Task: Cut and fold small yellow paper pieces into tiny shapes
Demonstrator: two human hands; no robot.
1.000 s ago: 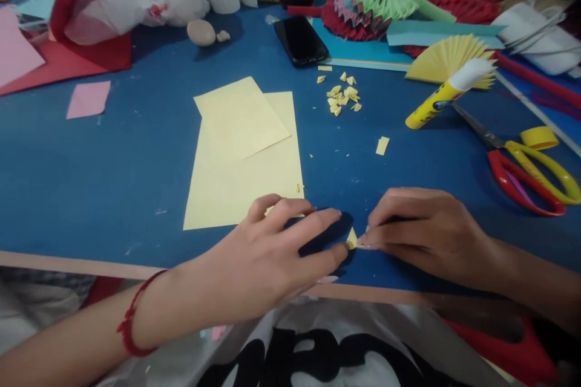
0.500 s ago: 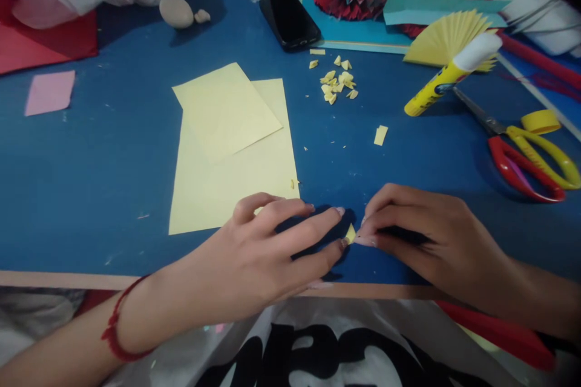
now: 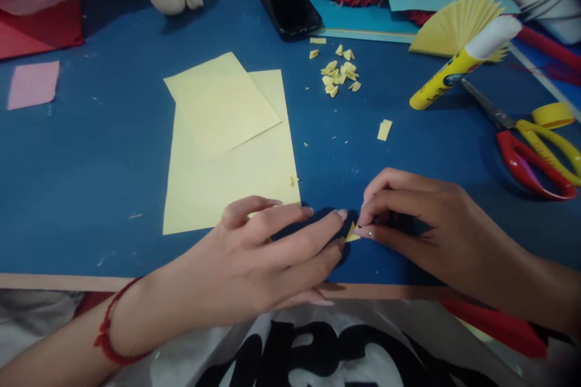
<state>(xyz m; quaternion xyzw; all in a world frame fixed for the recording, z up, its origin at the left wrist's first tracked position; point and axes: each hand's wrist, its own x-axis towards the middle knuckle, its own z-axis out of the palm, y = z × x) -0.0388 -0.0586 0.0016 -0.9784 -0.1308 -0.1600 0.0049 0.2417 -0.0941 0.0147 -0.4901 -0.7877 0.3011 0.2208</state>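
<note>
A tiny folded yellow paper piece [image 3: 351, 233] lies on the blue table [image 3: 91, 169] near its front edge. My left hand [image 3: 267, 260] reaches to it from the left, fingers stretched, fingertips touching the piece. My right hand [image 3: 422, 227] comes from the right, fingers curled and pressed together on the same piece. Just left of my hands lie two overlapping pale yellow sheets [image 3: 227, 145]. Farther back sits a small heap of folded yellow bits [image 3: 338, 69], and a single yellow scrap [image 3: 384, 129] lies alone.
A yellow glue stick [image 3: 458, 63] and red-and-yellow scissors [image 3: 535, 151] lie at the right. A black phone [image 3: 288, 6], pleated paper fans [image 3: 454, 27], teal card [image 3: 363, 21], a pink slip [image 3: 32, 84] and red paper [image 3: 40, 33] lie along the back. The table's wooden front edge [image 3: 68, 282] runs below my hands.
The view has tipped down a little, so the table's objects sit higher in the picture. Both hands stay on the small yellow piece; the right fingers have curled tighter on it.
</note>
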